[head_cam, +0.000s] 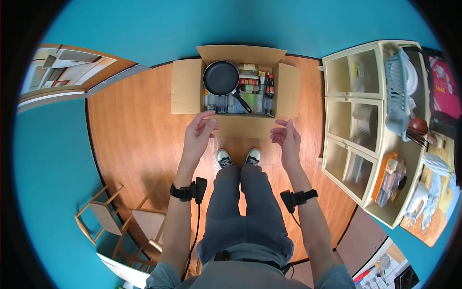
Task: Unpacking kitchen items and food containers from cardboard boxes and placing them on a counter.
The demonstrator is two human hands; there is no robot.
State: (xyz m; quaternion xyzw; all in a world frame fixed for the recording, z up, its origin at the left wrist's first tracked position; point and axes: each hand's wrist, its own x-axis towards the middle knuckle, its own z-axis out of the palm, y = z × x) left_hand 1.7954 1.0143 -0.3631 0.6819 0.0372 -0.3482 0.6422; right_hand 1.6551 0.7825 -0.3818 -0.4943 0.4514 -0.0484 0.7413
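A cardboard box (245, 126) stands on the floor against the wall, its flaps folded outward. Across the left part of its contents lies a black frying pan (221, 78), handle toward the lower right. Beside and under the pan are packed several bottles and packages, among them dark sauce bottles (270, 85) with red caps at the right. My left hand (200, 132) is raised near the box's front left corner, fingers loosely curled and apart, holding nothing. Near the front right corner is my right hand (287, 139), also empty with its fingers apart. Both wrists wear black straps with small devices.
A cream cabinet (353, 99) with glazed doors stands at the right, bearing a blue dish rack (397, 86) and an orange tray (383, 178) of utensils. Wooden chairs (106, 213) and a white table edge (122, 269) are at the lower left. My feet are close before the box.
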